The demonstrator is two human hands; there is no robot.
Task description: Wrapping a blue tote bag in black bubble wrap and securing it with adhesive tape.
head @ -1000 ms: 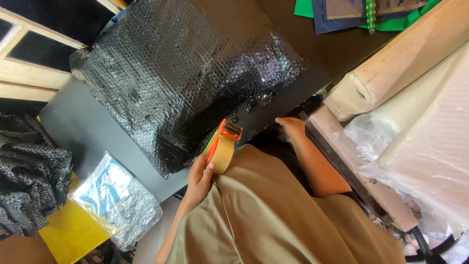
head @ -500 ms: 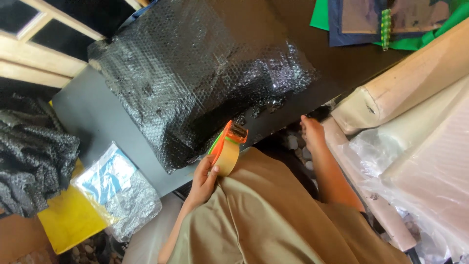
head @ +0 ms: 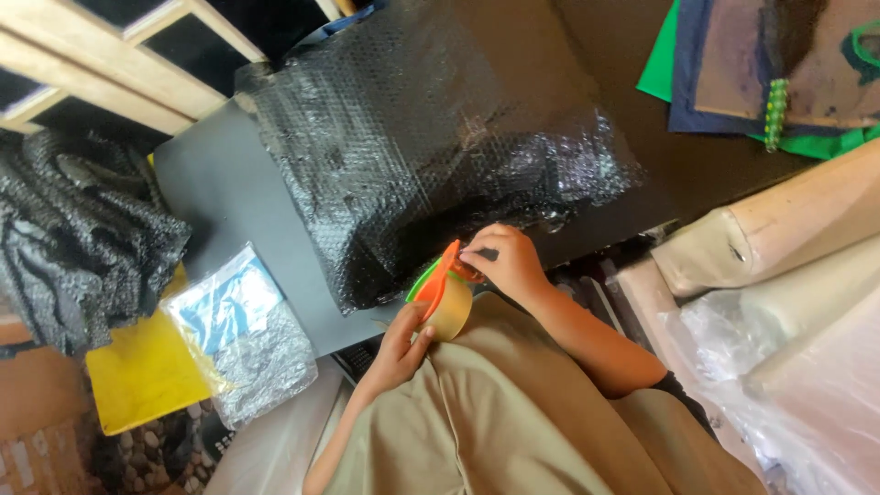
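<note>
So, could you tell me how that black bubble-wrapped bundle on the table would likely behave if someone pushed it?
The bundle is wide and lies low on the grey table, so it would probably slide rather than tip or roll. Its glossy wrap looks soft and may give under the fingers. Its weight cannot be judged.

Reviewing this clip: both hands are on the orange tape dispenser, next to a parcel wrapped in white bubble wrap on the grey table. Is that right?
Not quite. In the head view the bubble wrap around the parcel is black, not white. The rest holds: the left hand and right hand are both on the orange tape dispenser, beside the parcel on the grey table.
</note>
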